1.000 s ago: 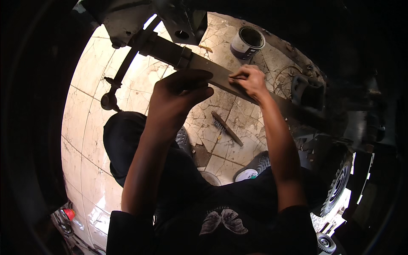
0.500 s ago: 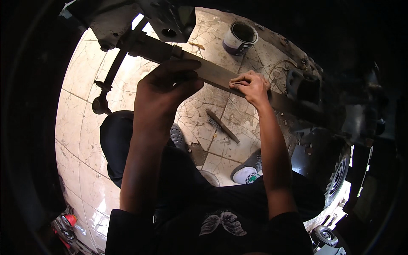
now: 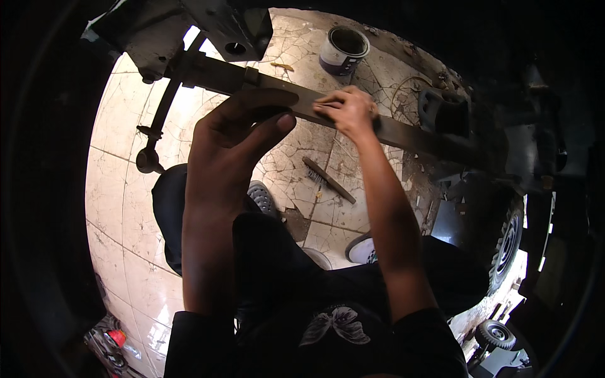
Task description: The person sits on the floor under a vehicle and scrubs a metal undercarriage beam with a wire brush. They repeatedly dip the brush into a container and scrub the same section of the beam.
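A long flat metal bar (image 3: 413,137), which looks like a leaf spring, slants under the dark vehicle body from upper left to right. My left hand (image 3: 220,142) is raised in front of its left part, thumb and fingers curved and apart with a gap between them; whether the fingertips touch the bar is unclear. On the bar's middle lies my right hand (image 3: 354,112), fingers pressed together against the surface. Anything pinched in them is hidden. A wire brush (image 3: 330,181) with a wooden handle rests on the cracked tile floor below the bar.
An open paint can (image 3: 344,51) stands on the floor beyond the bar. A curved rod with a ball end (image 3: 148,160) hangs at left. Dark metal brackets (image 3: 236,47) are overhead. Toothed wheels (image 3: 504,246) sit at the lower right, and a red object (image 3: 117,338) at the lower left.
My right hand has slid leftward along the bar, toward my left hand. The left hand keeps its curved shape, with its thumb now more in sight. The view has shifted slightly.
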Demonstrator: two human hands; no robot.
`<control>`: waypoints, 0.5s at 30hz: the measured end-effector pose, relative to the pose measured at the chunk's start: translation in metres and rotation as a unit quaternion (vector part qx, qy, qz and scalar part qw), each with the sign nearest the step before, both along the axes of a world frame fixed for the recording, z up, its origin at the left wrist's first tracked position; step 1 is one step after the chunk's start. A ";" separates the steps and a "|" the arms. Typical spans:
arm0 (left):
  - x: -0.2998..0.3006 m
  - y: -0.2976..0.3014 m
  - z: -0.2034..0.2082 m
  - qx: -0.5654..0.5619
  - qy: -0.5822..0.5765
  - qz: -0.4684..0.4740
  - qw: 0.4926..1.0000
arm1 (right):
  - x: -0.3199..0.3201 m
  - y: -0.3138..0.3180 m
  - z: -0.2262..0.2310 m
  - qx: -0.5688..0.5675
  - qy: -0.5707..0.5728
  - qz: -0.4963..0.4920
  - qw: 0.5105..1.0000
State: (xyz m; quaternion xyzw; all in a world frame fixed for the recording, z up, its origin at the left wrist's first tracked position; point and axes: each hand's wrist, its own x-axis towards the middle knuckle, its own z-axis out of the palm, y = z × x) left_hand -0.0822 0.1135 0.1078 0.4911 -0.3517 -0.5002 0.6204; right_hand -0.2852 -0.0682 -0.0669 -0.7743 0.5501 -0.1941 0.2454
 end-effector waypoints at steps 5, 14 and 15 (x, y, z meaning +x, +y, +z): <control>0.010 0.007 -0.001 0.034 -0.053 -0.051 0.997 | -0.047 0.006 -0.003 -0.040 0.080 -0.028 0.996; -0.001 -0.007 -0.007 0.008 -0.047 -0.071 0.996 | 0.064 0.014 0.013 0.061 0.000 -0.035 0.998; -0.005 -0.010 -0.009 -0.005 -0.035 -0.088 0.995 | 0.053 0.009 -0.001 0.075 -0.010 -0.037 0.996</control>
